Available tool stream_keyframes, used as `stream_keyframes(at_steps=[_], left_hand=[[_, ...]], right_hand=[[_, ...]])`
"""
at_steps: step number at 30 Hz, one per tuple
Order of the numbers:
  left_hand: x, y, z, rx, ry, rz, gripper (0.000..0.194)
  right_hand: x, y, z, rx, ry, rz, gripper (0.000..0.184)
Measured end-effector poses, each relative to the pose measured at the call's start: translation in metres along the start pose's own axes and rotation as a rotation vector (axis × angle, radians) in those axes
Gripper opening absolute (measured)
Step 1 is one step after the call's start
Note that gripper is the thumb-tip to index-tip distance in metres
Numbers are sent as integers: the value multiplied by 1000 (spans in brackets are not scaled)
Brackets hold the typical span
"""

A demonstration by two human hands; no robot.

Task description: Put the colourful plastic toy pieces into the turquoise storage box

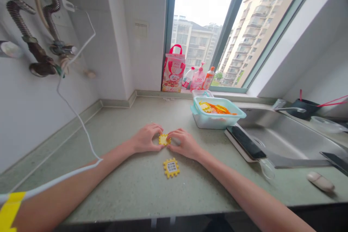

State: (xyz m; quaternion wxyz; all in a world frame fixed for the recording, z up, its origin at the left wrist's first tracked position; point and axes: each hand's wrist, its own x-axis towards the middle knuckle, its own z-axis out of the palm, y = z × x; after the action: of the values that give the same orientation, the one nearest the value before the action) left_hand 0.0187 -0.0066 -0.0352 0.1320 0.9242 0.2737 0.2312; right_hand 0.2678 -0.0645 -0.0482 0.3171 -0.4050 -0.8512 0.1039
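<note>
Between my two hands is a small yellow interlocking foam-like puzzle piece [163,139] with toothed edges and a pale centre. My left hand [148,137] pinches its left side, thumb toward me and fingers on the far side. My right hand [183,143] grips its right side, fingers partly covering it. Closer to me on the counter lies a second yellow toothed piece [171,168], flat, with a white printed label in its middle. Whether the held piece touches the counter I cannot tell.
A pale blue tub [217,116] of yellow and orange pieces stands right of my hands. Beside the steel sink [280,134] lie a phone [246,141] on a book-like block and a mouse-shaped object [320,182]. A white cable [81,123] crosses on the left. Bottles [198,79] stand by the window.
</note>
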Motion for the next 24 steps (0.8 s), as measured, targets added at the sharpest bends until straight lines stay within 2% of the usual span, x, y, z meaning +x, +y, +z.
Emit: stream_keyframes(at_steps=[5,6,8,10,12,16,18,20,22,24], left_hand=[[0,-7,1,4,-40,17,35],[-1,-7,1,16,-36,25,40],[-3,-8,2,54,10,47,61],[-6,-8,2,94,72,69,86],[-8,-9,3,118,108,70,93],[-8,-14,6,117,117,28,79],[-6,-13,4,102,91,43,68],[-6,-7,0,83,43,100,51],[-7,5,-3,46,-12,180,36],[-10,20,-5,-20,-77,268,34]], right_hand=[[2,0,3,-12,-16,-38,20],[2,1,4,-35,-17,-39,20],[4,3,1,-116,-2,-51,22],[6,6,-14,-227,78,-90,22],[5,12,-42,-334,257,-116,21],[-10,40,-119,-521,828,38,20],[-22,60,-150,-592,1011,116,25],[-33,78,-168,-641,1062,214,29],[-40,90,-173,-687,977,337,32],[-40,91,-169,-722,877,399,33]])
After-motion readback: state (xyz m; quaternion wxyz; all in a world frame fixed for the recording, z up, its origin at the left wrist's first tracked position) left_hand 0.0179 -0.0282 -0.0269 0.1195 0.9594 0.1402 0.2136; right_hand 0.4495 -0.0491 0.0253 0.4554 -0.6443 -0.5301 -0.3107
